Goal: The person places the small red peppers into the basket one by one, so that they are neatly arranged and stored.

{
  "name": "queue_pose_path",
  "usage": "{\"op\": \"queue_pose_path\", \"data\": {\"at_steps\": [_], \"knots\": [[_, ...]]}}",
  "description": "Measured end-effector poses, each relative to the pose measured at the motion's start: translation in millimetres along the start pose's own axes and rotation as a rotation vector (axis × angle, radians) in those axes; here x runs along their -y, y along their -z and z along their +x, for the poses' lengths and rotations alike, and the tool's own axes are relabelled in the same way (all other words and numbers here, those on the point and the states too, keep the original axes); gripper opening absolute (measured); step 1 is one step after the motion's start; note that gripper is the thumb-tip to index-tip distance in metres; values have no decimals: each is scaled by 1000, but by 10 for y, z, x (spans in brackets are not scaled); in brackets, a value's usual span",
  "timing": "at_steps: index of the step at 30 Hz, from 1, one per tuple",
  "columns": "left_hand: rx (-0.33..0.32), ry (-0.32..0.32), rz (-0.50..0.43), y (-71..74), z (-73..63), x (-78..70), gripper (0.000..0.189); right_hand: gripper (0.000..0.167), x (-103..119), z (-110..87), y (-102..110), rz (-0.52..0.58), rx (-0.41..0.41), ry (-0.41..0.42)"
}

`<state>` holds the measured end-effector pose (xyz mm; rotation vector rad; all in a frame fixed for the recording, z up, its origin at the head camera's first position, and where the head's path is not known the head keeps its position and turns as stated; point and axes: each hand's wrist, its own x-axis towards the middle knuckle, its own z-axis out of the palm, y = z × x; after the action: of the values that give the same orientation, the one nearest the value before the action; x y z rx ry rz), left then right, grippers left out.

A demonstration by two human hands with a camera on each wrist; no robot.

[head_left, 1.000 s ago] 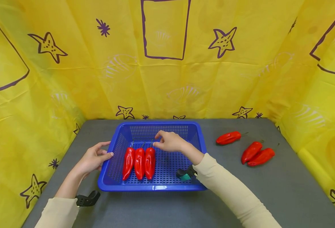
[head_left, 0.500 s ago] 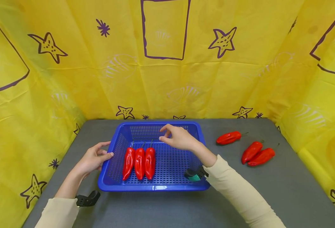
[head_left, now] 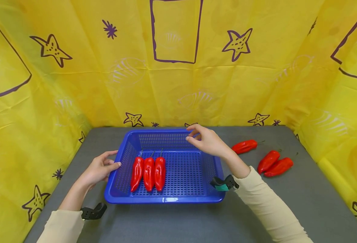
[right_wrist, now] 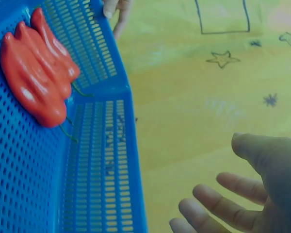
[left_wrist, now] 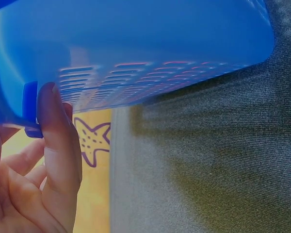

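Basket (left_wrist: 145, 34) partly outside left-wrist view

Right grip (head_left: 207, 140) withdraws from the row of peppers (head_left: 148, 173)
Over the last second it shifts from beside the rightmost stem to above the far right corner of the blue basket (head_left: 169, 199); the black wrist device (head_left: 231, 181) slides from over the basket's floor to its right rim, uncovering more mesh, while the wrist now hides the near end of one loose pepper (head_left: 246, 146).

The peppers (head_left: 148, 173) are red with green stems (right_wrist: 81, 91), the basket (head_left: 178, 199) blue with a pattern of holes and slots. The table (head_left: 154, 224) is grey, the sleeves (head_left: 269, 202) cream, the cloth (head_left: 178, 81) yellow with purple starfish (head_left: 238, 44) and pale fish (head_left: 195, 98).
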<state>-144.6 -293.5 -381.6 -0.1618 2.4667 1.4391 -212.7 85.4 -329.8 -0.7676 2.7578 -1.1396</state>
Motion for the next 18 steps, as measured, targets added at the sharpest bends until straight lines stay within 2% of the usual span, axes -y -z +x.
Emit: {"op": "queue_pose_path", "data": {"at_steps": [5,18], "knots": [[1,0,0,4,2,1,69,34,-124,-53,60,35,-68,-20],[1,12,-1,-1,10,4,69,43,-462,-241,253,145,-267,-134]]}}
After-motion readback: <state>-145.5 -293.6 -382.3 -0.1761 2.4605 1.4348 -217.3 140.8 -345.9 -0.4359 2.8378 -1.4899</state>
